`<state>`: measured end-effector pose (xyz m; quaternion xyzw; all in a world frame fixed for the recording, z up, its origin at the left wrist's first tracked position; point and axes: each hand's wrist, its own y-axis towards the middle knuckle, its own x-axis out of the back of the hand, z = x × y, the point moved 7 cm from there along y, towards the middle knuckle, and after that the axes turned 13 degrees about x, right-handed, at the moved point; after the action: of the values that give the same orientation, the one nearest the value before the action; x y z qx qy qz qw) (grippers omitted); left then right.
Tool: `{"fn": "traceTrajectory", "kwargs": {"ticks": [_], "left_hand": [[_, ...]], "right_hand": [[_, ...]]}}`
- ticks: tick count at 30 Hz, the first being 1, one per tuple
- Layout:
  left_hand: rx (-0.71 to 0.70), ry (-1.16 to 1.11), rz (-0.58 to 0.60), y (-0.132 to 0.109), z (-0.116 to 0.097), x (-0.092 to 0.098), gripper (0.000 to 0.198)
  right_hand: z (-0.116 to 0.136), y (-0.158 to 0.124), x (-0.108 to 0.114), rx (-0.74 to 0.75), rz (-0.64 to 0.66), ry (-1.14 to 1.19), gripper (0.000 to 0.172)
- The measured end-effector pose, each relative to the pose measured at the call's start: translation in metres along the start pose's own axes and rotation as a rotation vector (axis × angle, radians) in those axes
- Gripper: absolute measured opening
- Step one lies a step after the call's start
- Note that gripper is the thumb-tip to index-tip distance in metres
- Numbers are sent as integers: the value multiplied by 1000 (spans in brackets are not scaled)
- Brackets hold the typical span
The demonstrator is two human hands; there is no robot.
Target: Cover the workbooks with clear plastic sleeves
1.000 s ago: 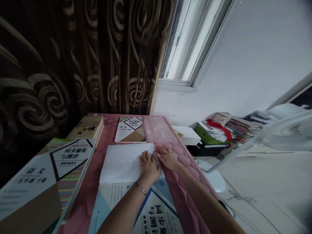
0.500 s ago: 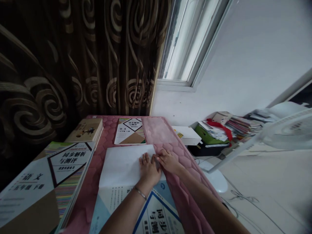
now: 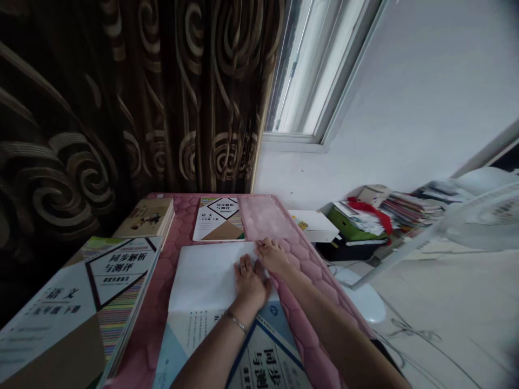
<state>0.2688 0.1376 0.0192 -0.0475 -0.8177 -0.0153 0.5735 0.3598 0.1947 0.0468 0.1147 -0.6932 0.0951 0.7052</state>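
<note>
I see the right hand (image 3: 274,255) farther up than it was 1 second ago: then its fingers sat partway down the right edge of the blank white sheet (image 3: 205,275), and now they are at the sheet's far right corner. Its fingers are extended and slightly bent; from my end I cannot tell whether they pinch the paper or only press on it.

The left hand (image 3: 252,281) has hardly shifted over these 3 frames. I read it as open, palm down near the right side of the sheet, fingers a little apart, gripping nothing I can make out. The thumb now shows farther from the fingers, and the 2 hands, nearly meeting at the fingertips 0.5 seconds ago, have a clearer gap between them. A bracelet (image 3: 236,320) circles the left wrist.

The sheet lies in the same spot on the pink quilted tabletop (image 3: 156,308), its near edge meeting the blue-and-white printed cover (image 3: 270,354); I cannot tell whether the 2 are joined. The left forearm crosses that cover.

Around the work I find no shift: the smaller textbook (image 3: 219,219) rests beyond the sheet, and the large textbook (image 3: 73,316) and brown books (image 3: 144,216) sit to the left.
</note>
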Motion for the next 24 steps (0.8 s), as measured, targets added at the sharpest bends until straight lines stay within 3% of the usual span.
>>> {"fn": "traceTrajectory", "kwargs": {"ticks": [4, 9, 19, 24], "left_hand": [[11, 24, 39, -2, -2, 7, 67], [-62, 41, 98, -1, 11, 8, 58], [107, 147, -4, 41, 105, 45, 57], [207, 226, -92, 46, 160, 67, 54]], "right_hand": [[25, -29, -9, 84, -77, 75, 52], [32, -47, -26, 80, -135, 174, 52], [39, -50, -24, 22, -81, 155, 49], [42, -51, -19, 19, -58, 130, 47]]}}
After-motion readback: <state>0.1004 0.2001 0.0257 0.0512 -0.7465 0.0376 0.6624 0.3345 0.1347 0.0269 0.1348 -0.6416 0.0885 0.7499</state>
